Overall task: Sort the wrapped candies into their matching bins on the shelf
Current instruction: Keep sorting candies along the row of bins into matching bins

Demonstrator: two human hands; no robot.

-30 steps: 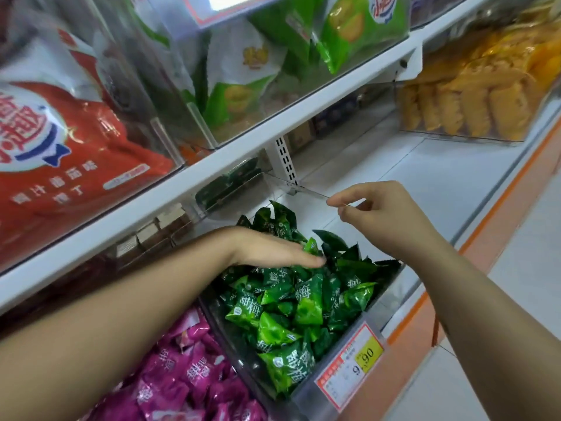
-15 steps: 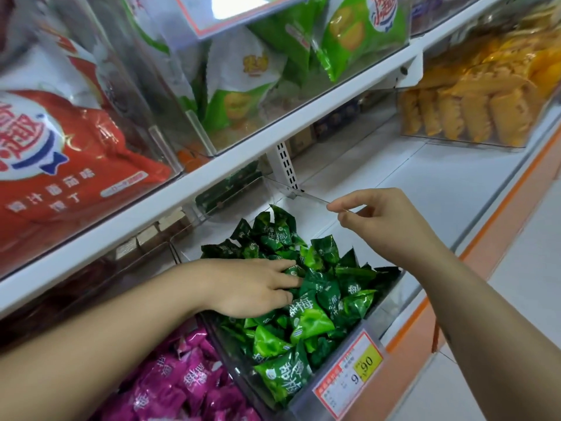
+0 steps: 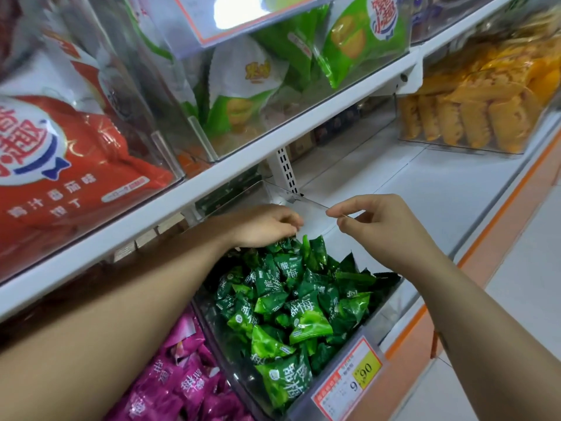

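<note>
A clear bin (image 3: 389, 312) on the lower shelf holds a heap of green wrapped candies (image 3: 291, 299). My left hand (image 3: 261, 226) reaches under the upper shelf to the back of the heap, with its fingers curled down over the rearmost green candies. My right hand (image 3: 379, 226) pinches the top edge of the bin's clear right wall (image 3: 312, 202) between thumb and forefinger. To the left, a neighbouring bin holds pink wrapped candies (image 3: 182, 381), partly hidden by my left forearm.
A price tag (image 3: 349, 381) reading 9.90 hangs on the green bin's front. Right of that bin lies bare white shelf (image 3: 425, 189). A clear box of orange snacks (image 3: 473, 117) stands at the far right. The upper shelf (image 3: 212, 183) carries red and green snack bags.
My left hand slid from the middle of the green heap to its back and its fingers curled. The right hand stayed pinched on the bin wall.
</note>
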